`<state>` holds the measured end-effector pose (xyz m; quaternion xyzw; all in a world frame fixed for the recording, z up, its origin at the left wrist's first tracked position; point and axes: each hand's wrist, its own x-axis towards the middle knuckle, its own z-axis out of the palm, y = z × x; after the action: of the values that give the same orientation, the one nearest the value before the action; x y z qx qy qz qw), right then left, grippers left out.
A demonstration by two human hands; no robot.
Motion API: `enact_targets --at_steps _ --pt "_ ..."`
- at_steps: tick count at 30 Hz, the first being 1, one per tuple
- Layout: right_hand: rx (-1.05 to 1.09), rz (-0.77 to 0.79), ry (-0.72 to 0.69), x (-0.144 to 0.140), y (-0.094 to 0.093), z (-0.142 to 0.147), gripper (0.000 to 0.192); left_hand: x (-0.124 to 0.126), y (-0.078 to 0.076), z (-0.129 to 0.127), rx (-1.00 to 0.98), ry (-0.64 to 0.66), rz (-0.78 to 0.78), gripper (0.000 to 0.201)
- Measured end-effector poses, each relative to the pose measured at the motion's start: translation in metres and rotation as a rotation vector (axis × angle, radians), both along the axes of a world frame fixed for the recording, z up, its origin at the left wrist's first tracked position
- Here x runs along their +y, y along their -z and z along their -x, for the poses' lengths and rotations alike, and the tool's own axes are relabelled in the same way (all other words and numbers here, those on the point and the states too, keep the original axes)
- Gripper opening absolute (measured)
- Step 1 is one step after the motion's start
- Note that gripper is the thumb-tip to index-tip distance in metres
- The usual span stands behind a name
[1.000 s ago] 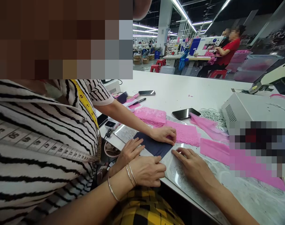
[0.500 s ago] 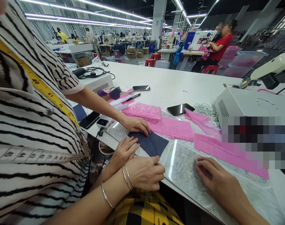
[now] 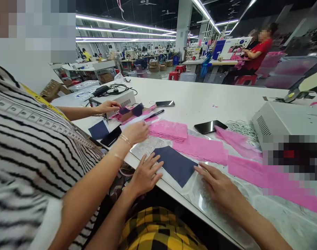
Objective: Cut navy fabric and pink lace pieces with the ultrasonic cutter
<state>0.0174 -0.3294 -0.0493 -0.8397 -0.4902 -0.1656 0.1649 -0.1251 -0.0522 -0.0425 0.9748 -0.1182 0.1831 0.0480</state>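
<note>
A dark navy piece of fabric (image 3: 175, 165) lies flat on the clear-covered board (image 3: 204, 201) at the table's front edge. My left hand (image 3: 146, 175) rests at its left side, palm down with the fingers spread. At the fabric's right corner is my right hand (image 3: 217, 182), its fingers stretched out and the tips touching or nearly touching the cloth. Behind the navy piece lie a pink lace strip (image 3: 202, 149) and a folded stack of pink lace (image 3: 171, 130). A plain pink strip (image 3: 244, 172) runs off to the right.
A co-worker in a striped shirt (image 3: 25, 149) stands close on the left, one braceleted hand (image 3: 137, 132) over the table. Phones (image 3: 210, 126), a marker (image 3: 157, 113), cords (image 3: 242, 128) and a grey machine box (image 3: 286, 121) stand or lie around.
The co-worker's hands have left the navy fabric and moved back to the left. My right hand has come to the fabric's right corner. The view has shifted slightly.
</note>
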Motion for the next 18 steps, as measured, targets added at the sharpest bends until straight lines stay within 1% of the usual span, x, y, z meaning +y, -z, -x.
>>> enact_targets --at_steps 3,6,8,11,13,15,18 --pt "-0.082 -0.026 -0.022 0.005 0.013 -0.002 0.037 0.004 0.007 0.002 -0.056 -0.095 0.062 0.032" --pt "-0.114 -0.076 0.0 0.005 0.024 -0.003 0.039 0.005 0.012 0.0 -0.075 -0.119 0.103 0.036" --pt "-0.112 -0.115 0.011 0.004 0.029 -0.004 0.042 0.007 0.012 -0.001 -0.084 -0.152 0.12 0.035" --pt "-0.08 -0.159 0.01 -0.001 0.033 -0.008 0.042 0.012 0.01 -0.003 -0.119 -0.267 0.135 0.032" --pt "-0.023 -0.176 0.004 -0.007 0.035 -0.013 0.038 0.016 0.007 -0.004 -0.142 -0.333 0.161 0.031" --pt "0.056 -0.174 -0.013 -0.015 0.038 -0.02 0.035 0.019 0.004 -0.007 -0.14 -0.34 0.194 0.032" --pt "0.18 -0.19 -0.023 -0.021 0.048 -0.029 0.036 0.019 0.001 -0.014 -0.105 -0.285 0.224 0.031"
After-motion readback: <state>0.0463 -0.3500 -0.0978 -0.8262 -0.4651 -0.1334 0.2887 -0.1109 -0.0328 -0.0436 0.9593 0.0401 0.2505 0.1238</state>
